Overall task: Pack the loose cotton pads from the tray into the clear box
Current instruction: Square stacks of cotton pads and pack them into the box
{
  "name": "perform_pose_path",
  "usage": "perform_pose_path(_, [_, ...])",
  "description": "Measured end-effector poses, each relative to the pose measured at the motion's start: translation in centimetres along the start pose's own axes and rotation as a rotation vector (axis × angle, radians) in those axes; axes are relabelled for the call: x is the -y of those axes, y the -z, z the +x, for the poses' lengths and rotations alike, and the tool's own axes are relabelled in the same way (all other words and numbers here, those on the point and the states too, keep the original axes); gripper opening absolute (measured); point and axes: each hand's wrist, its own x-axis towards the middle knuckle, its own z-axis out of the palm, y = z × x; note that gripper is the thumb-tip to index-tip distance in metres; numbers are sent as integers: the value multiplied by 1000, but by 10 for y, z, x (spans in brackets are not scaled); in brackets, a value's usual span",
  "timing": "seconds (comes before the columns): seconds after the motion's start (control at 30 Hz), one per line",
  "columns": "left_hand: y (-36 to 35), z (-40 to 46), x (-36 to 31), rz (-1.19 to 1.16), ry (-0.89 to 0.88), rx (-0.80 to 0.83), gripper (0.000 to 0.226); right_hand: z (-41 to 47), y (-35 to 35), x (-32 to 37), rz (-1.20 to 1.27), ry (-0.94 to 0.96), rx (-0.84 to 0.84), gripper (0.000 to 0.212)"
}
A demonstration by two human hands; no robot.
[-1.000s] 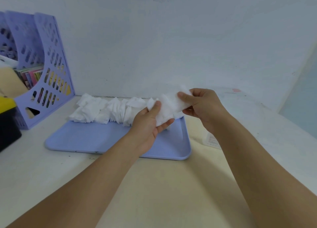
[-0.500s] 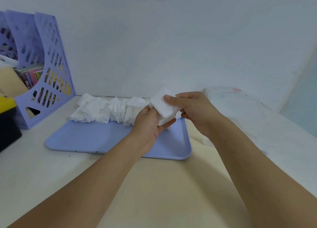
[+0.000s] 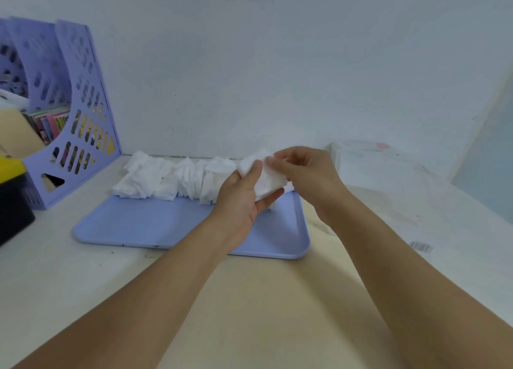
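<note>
Holding: stack of cotton pads (image 3: 266, 182), raised over far right end of tray (image 3: 155, 224).
L hand (image 3: 244, 199): thumb on top of stack, fingers curled beneath; clamped on stack.
R hand (image 3: 305, 171): fingertips pinching stack's upper right edge.
Stack axis: long axis approx. upper left to lower right; near end tilted down toward tray.
Loose pads (image 3: 166, 179): crumpled row along tray's far edge, running L–R, against wall.
Clear box (image 3: 369, 160): R of tray, on table (image 3: 69, 279); contents cannot be made out.
File rack (image 3: 75, 113): purple, far L, well apart from tray.
</note>
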Motion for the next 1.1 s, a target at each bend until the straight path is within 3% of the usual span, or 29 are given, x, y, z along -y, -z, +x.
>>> perform_pose_path(0.1, [0, -1, -3, -99, 35, -15, 32, 4, 1, 5, 28, -46, -134, 30])
perform_pose_path(0.2, [0, -3, -9, -216, 121, 18, 38, 2, 11, 14, 90, -79, 35, 21])
perform_pose_path(0.27, [1, -4, -11, -243, 160, 44, 42, -1, 17, 18, 1, 4, 95, 18])
perform_pose_path(0.37, [2, -4, -11, -246, 173, 52, 41, -4, 22, 21, -110, 189, 5, 18])
perform_pose_path(0.47, [1, -1, -8, -239, 131, 37, 35, -8, 21, 24, -171, 283, 24, 14])
perform_pose_path(0.7, [-1, 2, -6, -236, 93, 44, 36, -5, 18, 17, -287, 263, 46, 6])
perform_pose_path(0.87, [0, 3, -4, -220, 92, 23, 35, -1, 18, 13, -315, 364, 17, 20])
perform_pose_path(1.1, [2, 5, -2, -189, 85, 48, 34, 0, 20, 11, -286, 290, 45, 8])
